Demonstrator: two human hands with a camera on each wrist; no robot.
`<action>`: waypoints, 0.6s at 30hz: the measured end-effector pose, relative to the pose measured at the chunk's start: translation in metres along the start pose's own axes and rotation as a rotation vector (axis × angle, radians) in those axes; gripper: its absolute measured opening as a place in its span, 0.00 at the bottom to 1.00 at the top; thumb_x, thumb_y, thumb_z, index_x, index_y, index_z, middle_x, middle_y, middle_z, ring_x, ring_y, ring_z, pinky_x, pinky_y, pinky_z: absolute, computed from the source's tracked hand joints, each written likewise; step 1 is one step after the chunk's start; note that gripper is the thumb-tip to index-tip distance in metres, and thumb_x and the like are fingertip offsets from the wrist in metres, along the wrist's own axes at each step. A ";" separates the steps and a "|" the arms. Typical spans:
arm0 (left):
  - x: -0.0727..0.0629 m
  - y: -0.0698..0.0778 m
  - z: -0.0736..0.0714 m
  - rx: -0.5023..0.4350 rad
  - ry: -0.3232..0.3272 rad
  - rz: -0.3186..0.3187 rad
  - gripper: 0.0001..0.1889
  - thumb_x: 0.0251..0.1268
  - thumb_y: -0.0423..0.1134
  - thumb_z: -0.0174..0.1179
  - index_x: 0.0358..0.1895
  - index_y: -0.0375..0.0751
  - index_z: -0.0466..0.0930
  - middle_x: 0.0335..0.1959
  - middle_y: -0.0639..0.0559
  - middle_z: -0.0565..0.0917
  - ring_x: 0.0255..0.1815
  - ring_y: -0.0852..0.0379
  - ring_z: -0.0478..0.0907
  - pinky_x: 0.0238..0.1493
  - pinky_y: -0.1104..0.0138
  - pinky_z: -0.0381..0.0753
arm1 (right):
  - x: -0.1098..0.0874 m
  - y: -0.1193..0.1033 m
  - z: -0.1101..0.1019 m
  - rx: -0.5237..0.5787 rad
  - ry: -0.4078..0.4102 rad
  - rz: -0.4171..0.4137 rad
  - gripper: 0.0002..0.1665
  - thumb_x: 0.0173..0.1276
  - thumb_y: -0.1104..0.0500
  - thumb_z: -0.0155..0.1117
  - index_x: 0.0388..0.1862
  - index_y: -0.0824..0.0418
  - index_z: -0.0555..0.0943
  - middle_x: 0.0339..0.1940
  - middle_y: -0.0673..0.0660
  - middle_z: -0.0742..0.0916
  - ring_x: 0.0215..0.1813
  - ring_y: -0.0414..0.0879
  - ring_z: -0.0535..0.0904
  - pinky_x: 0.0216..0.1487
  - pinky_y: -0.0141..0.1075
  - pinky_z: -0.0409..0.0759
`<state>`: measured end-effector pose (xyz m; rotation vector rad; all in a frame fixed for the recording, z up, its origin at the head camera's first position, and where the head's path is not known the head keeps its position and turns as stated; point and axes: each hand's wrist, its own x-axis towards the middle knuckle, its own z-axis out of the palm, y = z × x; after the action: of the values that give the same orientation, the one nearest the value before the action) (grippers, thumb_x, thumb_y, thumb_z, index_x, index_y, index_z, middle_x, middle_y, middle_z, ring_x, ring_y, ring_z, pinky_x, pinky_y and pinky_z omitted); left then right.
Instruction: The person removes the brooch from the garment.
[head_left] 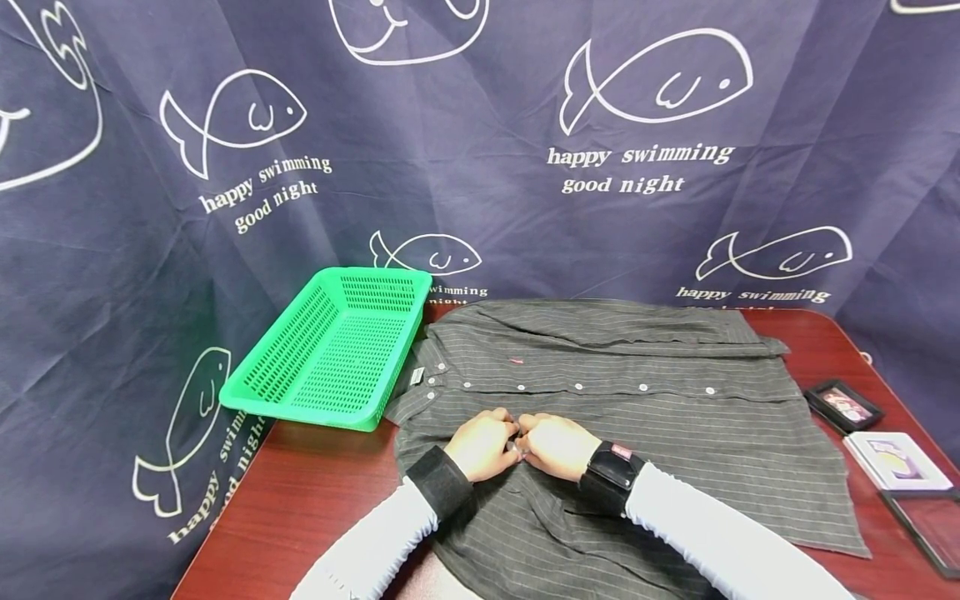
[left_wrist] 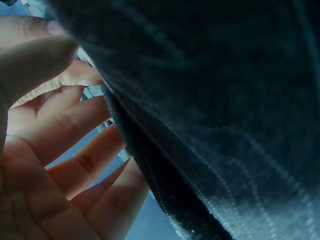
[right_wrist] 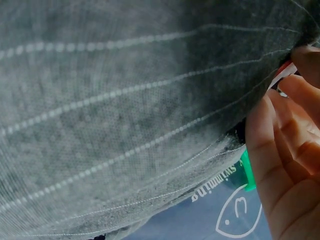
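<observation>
Lying spread on table, dark striped shirt. Left hand and right hand close together over it, both pinching its fabric, fingertips partly hidden. Green basket left of shirt; black photo frame, white-edged picture right of it; fish-print curtain behind it.

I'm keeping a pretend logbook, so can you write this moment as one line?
Left hand: pinches striped shirt; right hand: pinches same shirt; shirt: spread on table; green basket: beside collar
</observation>
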<state>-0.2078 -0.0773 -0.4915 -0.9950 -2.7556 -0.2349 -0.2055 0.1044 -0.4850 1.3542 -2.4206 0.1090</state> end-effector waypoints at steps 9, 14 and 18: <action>0.000 -0.001 0.000 0.002 0.009 0.015 0.06 0.59 0.44 0.64 0.35 0.48 0.85 0.34 0.55 0.81 0.34 0.52 0.81 0.37 0.64 0.81 | 0.001 -0.002 -0.002 -0.010 0.013 0.002 0.07 0.49 0.58 0.76 0.23 0.53 0.84 0.27 0.49 0.74 0.28 0.44 0.76 0.30 0.34 0.76; 0.000 -0.001 0.001 0.003 0.006 0.016 0.06 0.58 0.44 0.65 0.35 0.48 0.85 0.34 0.55 0.82 0.34 0.52 0.81 0.37 0.65 0.81 | 0.000 -0.001 -0.001 -0.021 0.017 -0.010 0.06 0.49 0.58 0.76 0.23 0.54 0.84 0.27 0.49 0.74 0.28 0.43 0.76 0.30 0.34 0.77; 0.001 -0.001 0.000 0.001 -0.004 0.008 0.07 0.58 0.44 0.64 0.36 0.47 0.86 0.35 0.54 0.82 0.35 0.52 0.82 0.38 0.64 0.81 | 0.000 0.000 -0.001 -0.013 0.019 -0.019 0.07 0.49 0.58 0.76 0.23 0.54 0.84 0.27 0.49 0.74 0.27 0.44 0.75 0.30 0.34 0.76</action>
<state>-0.2085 -0.0774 -0.4911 -1.0076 -2.7548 -0.2307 -0.2058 0.1045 -0.4838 1.3647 -2.3881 0.1001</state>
